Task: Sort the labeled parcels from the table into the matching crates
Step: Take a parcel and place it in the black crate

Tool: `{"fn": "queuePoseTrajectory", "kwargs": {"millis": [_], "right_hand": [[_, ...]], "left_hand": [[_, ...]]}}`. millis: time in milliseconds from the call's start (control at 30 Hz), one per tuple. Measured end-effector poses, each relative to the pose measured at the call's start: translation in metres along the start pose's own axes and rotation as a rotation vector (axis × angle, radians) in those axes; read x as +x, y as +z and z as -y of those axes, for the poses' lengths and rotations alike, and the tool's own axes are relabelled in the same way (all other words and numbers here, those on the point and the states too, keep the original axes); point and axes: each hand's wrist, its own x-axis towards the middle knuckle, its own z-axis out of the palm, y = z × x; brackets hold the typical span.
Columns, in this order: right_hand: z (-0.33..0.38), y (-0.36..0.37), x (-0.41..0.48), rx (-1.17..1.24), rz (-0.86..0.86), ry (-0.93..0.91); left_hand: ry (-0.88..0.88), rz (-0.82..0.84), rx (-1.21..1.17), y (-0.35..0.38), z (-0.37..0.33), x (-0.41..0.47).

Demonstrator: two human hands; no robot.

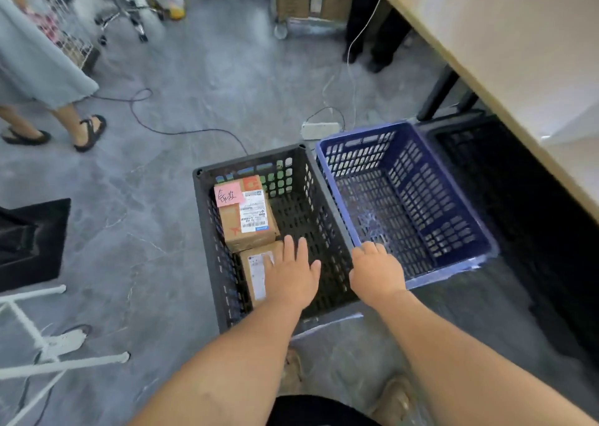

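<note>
A black crate (pixel 207 231) stands on the floor with two cardboard parcels inside. The far parcel (pixel 248 218) carries a pink note and a white shipping label. The near parcel (pixel 256 273) lies under my left hand (pixel 291 276), whose fingers are spread flat on its top. My right hand (pixel 377 271) rests with curled fingers on the rim where the black crate meets the blue crate (pixel 453 263). The blue crate holds nothing. A third, black crate (pixel 453 133) sits under the table edge, its inside dark.
A light wooden table (pixel 518 43) runs along the right. Cables and a power strip (pixel 319 130) lie on the grey floor behind the crates. Another person's legs in sandals (pixel 87 130) stand at far left. A white frame (pixel 39 338) lies at the lower left.
</note>
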Motion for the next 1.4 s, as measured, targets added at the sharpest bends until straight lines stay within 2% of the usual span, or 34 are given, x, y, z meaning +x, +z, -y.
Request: {"fn": "queuePoseTrajectory", "kwargs": {"millis": [267,467,767,1133,1400], "right_hand": [[-0.070,-0.061,-0.062,0.035,-0.263,0.217],[-0.139,-0.080,-0.133,0.050,-0.413,0.374],[-0.250,-0.068,-0.256,0.077,-0.518,0.600],[-0.352,-0.009,-0.397,0.096,-0.557,0.774],[-0.412,0.036,-0.490,0.133,-0.543,1.006]], "left_hand": [[0.228,-0.176,0.111,-0.037,-0.092,-0.023],[0.401,-0.253,0.190,-0.038,-0.176,-0.056],[0.650,-0.249,0.245,-0.011,-0.319,-0.130],[0.822,-0.245,0.344,0.085,-0.442,-0.226],[1.041,-0.218,0.461,0.141,-0.523,-0.289]]}}
